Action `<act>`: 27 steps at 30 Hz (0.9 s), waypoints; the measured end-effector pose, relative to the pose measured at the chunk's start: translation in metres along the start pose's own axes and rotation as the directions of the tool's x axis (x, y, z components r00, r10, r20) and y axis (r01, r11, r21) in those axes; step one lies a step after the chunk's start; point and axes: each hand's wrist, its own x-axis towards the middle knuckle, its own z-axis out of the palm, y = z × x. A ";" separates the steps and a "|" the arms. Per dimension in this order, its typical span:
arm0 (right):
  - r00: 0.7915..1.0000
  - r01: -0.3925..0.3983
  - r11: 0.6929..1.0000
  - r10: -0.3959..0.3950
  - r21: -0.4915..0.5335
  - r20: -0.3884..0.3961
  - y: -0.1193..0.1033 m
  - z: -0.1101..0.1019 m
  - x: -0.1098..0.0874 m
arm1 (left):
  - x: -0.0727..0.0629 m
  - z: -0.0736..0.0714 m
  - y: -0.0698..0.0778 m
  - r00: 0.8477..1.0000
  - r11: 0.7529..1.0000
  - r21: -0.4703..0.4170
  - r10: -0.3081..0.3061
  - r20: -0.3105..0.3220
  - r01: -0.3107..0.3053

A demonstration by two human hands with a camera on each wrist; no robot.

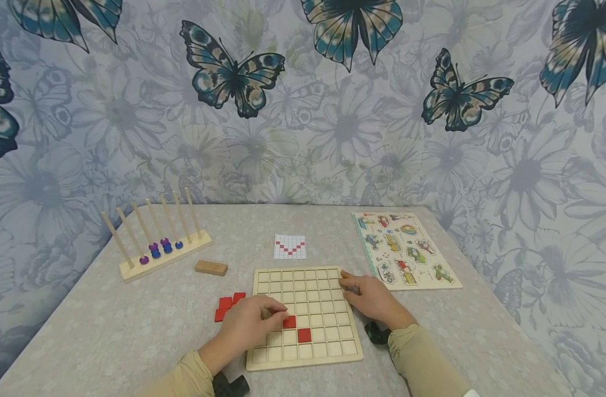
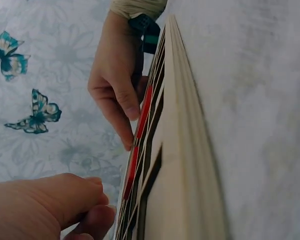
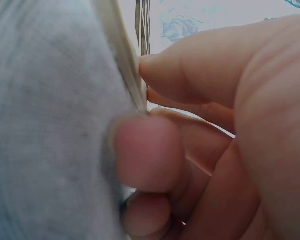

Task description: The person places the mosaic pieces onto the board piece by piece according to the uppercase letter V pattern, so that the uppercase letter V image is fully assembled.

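A square wooden grid board [image 1: 327, 320] lies on the table in front of me. Two red square tiles [image 1: 304, 335] show in its cells, set diagonally. My left hand [image 1: 250, 325] is over the board's left part, thumb and fingertips together beside the upper of these tiles; whether they pinch a tile I cannot tell. In the left wrist view, its fingers [image 2: 92, 192] are bent close to the board. My right hand [image 1: 372, 298] holds the board's right edge near the far corner. In the right wrist view, the thumb [image 3: 180, 70] meets that edge. More red tiles [image 1: 225, 302] lie left of the board, partly hidden by my left hand.
Behind the board lies a pattern card [image 1: 290, 247] with a red V of squares. A wooden block [image 1: 211, 268] and a peg stand [image 1: 166, 256] with purple and blue beads are at the left. To the right lies a picture puzzle board [image 1: 407, 251].
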 end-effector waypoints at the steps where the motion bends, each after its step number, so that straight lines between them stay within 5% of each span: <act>1: 1.000 0.002 1.000 -0.002 -0.007 -0.002 0.000 0.000 0.000 | 0.000 -0.003 -0.001 1.000 0.999 -0.023 -0.027 0.000 0.027; 6: 1.000 0.019 1.000 -0.019 -0.023 -0.004 -0.001 0.001 0.000 | 0.007 -0.026 -0.015 0.989 0.984 -0.113 -0.140 -0.037 0.136; 11: 1.000 0.010 1.000 -0.010 -0.026 -0.011 0.000 0.001 -0.001 | 0.015 -0.050 -0.041 0.972 0.973 -0.098 -0.216 -0.092 0.207; 14: 1.000 -0.007 1.000 0.006 -0.024 -0.008 -0.001 0.001 -0.001 | 0.016 -0.060 -0.052 0.968 0.967 -0.095 -0.243 -0.070 0.236; 27: 1.000 0.009 1.000 -0.009 0.013 -0.001 0.002 0.000 -0.001 | 0.017 -0.067 -0.063 0.964 0.962 -0.061 -0.263 0.034 0.265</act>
